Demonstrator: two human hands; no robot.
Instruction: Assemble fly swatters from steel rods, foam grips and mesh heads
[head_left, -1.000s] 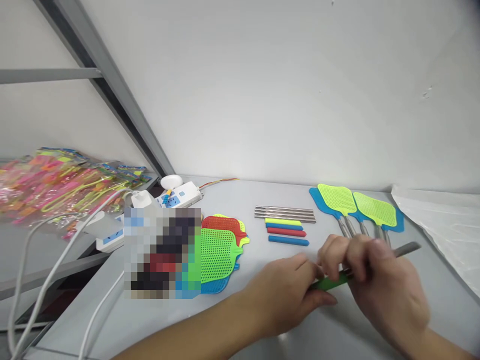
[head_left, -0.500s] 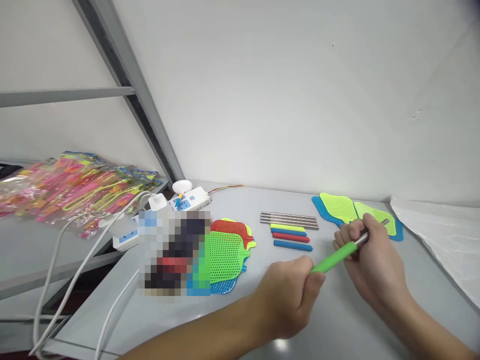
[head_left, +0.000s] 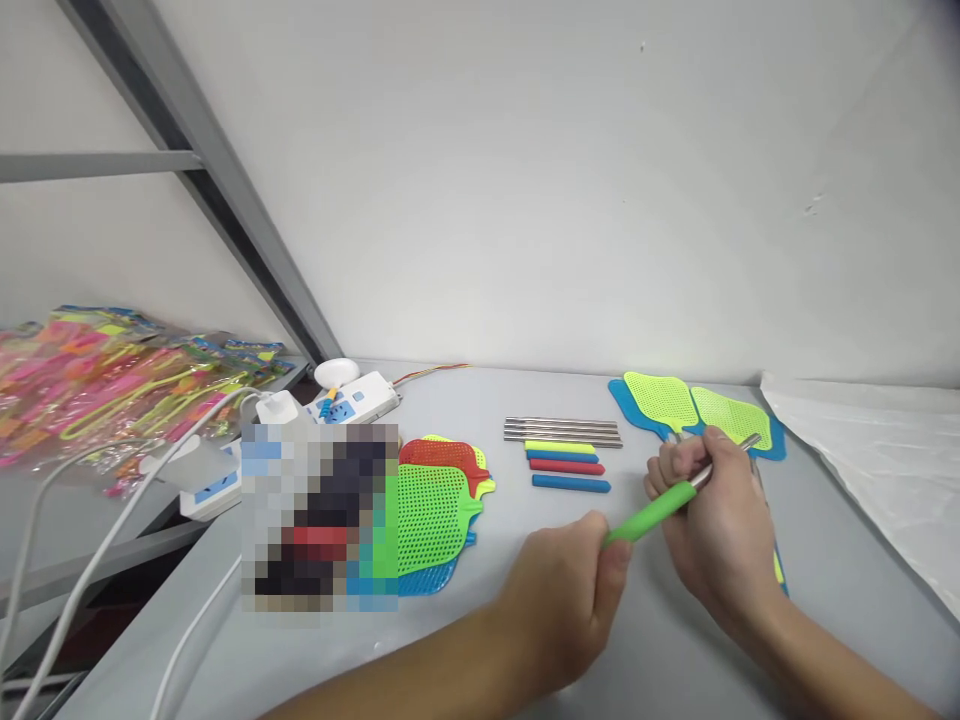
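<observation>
My left hand is closed around the lower end of a green plastic handle. A thin metal rod comes out of the handle's upper end, and my right hand is closed on that rod; its tip shows above my thumb. Just beyond this hand lie yellow-green fly swatter heads over blue ones, their shafts partly hidden by my hand. Further left are several loose metal rods, with a yellow handle, a red handle and a blue handle in front.
Left of the rods is a pile of swatter heads, a green head topmost, partly behind a pixelated patch. Power strips and white cables stand at the table's left edge, beside bagged colourful items. Plastic sheeting lies right.
The view has shifted slightly, so everything on the table sits further left. Both hands keep their hold on the handle and rod.
</observation>
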